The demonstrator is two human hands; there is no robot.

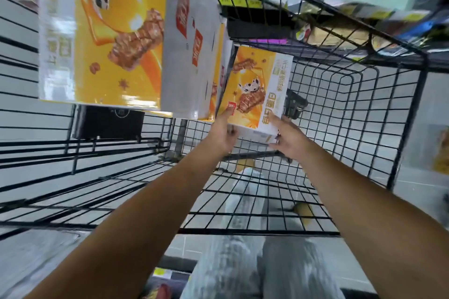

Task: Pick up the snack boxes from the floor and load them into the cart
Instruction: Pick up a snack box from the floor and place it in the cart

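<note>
I look steeply down into a black wire cart (pixel 352 114). Both of my hands hold one yellow and white snack box (pixel 257 94) inside the cart, tilted, with its picture side facing me. My left hand (pixel 222 135) grips the box's near left corner, thumb on the front face. My right hand (pixel 290 139) grips the near right edge. A bigger-looking snack box of the same kind (pixel 109 31) stands in the cart at the upper left, with at least one more box (pixel 218 75) wedged between it and the held one.
The cart's wire floor (pixel 255 201) spreads below my hands, with my grey trousers (pixel 243 262) and the tiled floor visible through it. A black plate (pixel 109 121) hangs on the cart's left wall. Store shelves with packaged goods (pixel 340 31) run across the top right.
</note>
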